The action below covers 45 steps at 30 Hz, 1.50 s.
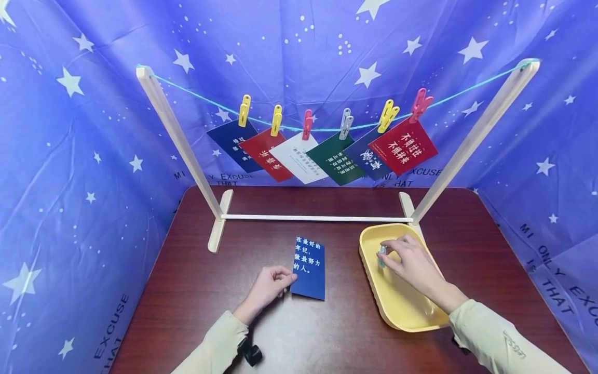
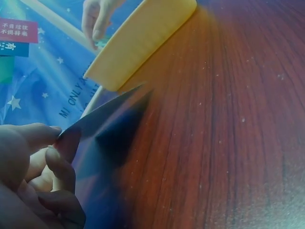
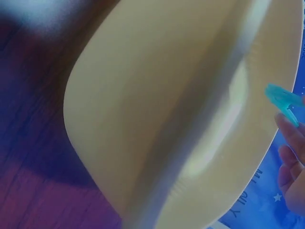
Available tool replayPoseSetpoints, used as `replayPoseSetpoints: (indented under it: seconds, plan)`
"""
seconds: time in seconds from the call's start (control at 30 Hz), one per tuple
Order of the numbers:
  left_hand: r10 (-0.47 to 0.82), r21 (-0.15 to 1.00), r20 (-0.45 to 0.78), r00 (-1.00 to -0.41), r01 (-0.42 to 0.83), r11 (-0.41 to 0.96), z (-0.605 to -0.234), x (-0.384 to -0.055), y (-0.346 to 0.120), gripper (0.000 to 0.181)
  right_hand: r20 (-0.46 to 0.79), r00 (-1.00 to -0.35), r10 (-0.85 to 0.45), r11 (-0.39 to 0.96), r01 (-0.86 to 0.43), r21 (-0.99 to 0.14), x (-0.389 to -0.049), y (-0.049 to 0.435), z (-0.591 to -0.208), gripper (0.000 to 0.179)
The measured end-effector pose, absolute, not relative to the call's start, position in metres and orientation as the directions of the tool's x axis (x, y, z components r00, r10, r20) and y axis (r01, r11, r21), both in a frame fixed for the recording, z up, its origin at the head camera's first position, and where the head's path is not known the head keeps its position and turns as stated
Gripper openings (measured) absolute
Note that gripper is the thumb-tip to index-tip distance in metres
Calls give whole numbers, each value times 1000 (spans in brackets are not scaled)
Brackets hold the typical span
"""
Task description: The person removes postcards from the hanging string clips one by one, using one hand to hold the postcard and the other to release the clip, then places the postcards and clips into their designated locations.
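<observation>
My left hand (image 1: 271, 284) pinches the lower left edge of a dark blue card (image 1: 308, 280) with white Chinese writing. In the left wrist view that card (image 2: 102, 112) is tilted, seen almost edge-on just above the table. Over the yellow tray (image 1: 390, 306), my right hand (image 1: 413, 262) pinches a light turquoise clothespin (image 1: 382, 256) between thumb and fingers. The right wrist view shows the clothespin (image 3: 282, 101) at the right, above the tray's far side. No other clothespin shows in the tray.
A wooden stand (image 1: 177, 140) carries a turquoise string (image 1: 472, 85) behind the hands. Several cards, among them a white card (image 1: 299, 158) and a green card (image 1: 334, 161), hang from it by yellow, pink and grey clothespins. A starred blue curtain (image 1: 289, 57) surrounds the dark red table (image 1: 187, 311).
</observation>
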<state>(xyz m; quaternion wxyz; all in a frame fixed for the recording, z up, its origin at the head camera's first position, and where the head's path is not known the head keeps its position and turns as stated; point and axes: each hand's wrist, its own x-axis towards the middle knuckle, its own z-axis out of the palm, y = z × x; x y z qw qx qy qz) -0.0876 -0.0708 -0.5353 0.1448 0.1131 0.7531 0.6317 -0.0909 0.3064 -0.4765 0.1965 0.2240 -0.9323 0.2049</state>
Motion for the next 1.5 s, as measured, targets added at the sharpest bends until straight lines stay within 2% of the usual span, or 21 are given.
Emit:
replayPoseSetpoints:
  seconds: [0.37, 0.6, 0.8, 0.9, 1.03, 1.2, 1.5]
  plan:
    - [328, 960, -122, -937, -28, 277, -532, -84, -70, 19, 477, -811, -338, 817, -505, -279, -90, 306, -482, 19]
    - [317, 937, -96, -944, 22, 348, -531, -82, -72, 22, 474, -811, -342, 815, -507, -279, -89, 306, -484, 19]
    - [334, 880, -45, -942, 121, 459, -531, -81, -73, 12, 459, -822, -337, 823, -495, -280, -88, 306, -485, 20]
    - [344, 882, -44, -938, 125, 454, -529, -80, -73, 10, 439, -837, -325, 830, -475, -292, -87, 304, -484, 20]
    - [348, 894, -75, -935, 91, 439, -529, -79, -74, 11, 359, -886, -293, 840, -418, -346, -86, 302, -481, 17]
    - [350, 889, -109, -930, 67, 454, -532, -79, -75, 14, 176, -956, -234, 845, -289, -450, -88, 302, -476, 16]
    - [335, 852, -94, -937, 99, 515, -533, -78, -74, 19, -89, -954, -286, 856, -213, -471, -91, 301, -479, 20]
